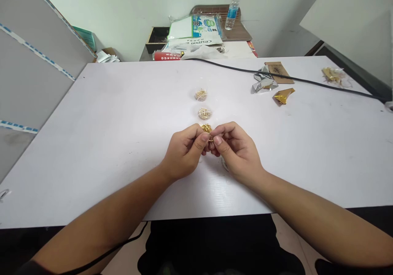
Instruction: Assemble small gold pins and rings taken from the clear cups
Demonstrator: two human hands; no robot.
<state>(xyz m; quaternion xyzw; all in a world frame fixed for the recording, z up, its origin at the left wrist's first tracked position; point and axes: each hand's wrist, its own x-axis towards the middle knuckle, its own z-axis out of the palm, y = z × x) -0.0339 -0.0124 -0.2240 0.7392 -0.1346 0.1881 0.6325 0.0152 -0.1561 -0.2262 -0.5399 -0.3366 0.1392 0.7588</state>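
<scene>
My left hand [186, 150] and my right hand [238, 150] meet over the middle of the white table, thumbs and forefingers pinched. Between the fingertips a thin gold-coloured piece [211, 140] shows, too small to name and mostly hidden. Just beyond the fingertips lies a pile of shiny gold pieces [206, 127], partly covered by my left hand. Farther back in line are a small clear dish of pale gold pieces [204, 113] and another clear dish of thin gold pieces [201, 94]. A round clear rim [224, 163] peeks out beside my right palm.
A black cable [239, 68] crosses the table's far side. Near it lie a silver wrapper [264, 86], a gold foil scrap [283, 96], brown card [278, 72] and a clear bag [333, 75]. Behind the table stand a water bottle [232, 13] and printed packages [196, 28].
</scene>
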